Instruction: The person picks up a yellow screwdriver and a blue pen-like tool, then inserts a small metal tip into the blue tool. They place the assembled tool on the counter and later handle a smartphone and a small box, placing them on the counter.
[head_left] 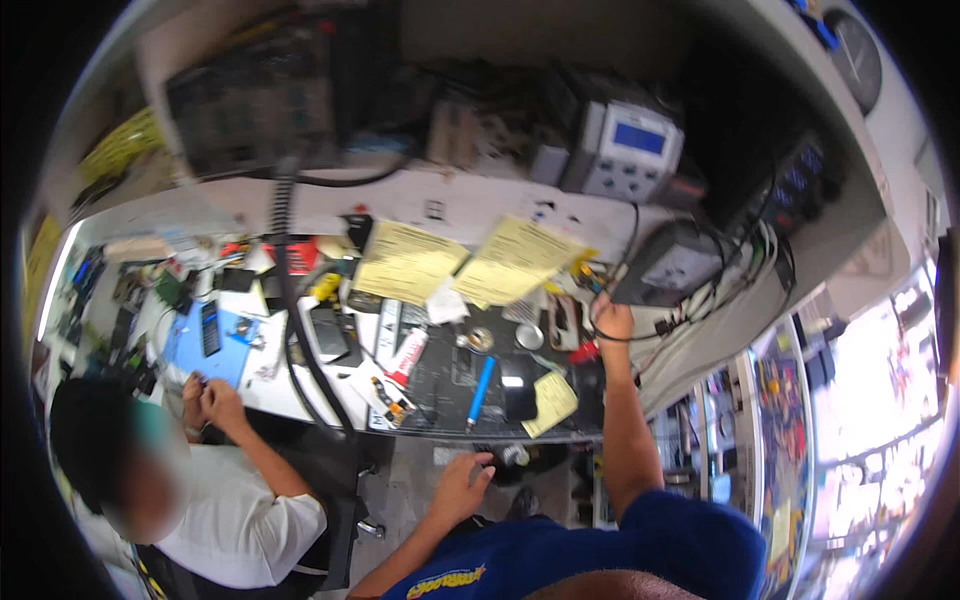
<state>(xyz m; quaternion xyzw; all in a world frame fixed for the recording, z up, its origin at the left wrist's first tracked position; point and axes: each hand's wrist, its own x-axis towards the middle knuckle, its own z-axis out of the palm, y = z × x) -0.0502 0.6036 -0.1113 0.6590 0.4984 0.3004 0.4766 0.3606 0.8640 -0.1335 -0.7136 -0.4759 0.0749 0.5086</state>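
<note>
My right arm stretches forward over the right end of the workbench (445,388). My right hand (613,318) is at the back right, beside a dark box-shaped unit (672,262) and its black cable (636,240). Its fingertips are small and partly hidden, so whether they grip anything does not show. In front of the bench's near edge hangs my left hand (463,487), empty, fingers apart. On the dark mat between them lie a blue pen-like tool (481,393), a black phone (519,398), a yellow paper slip (552,404) and a round metal tin (528,336).
A co-worker in a white shirt (235,520) sits at left, hands over a blue mat (215,345). Yellow sheets (410,262) hang from the shelf, which bears a grey device with a blue screen (632,150). A black hose (288,290) hangs down at left.
</note>
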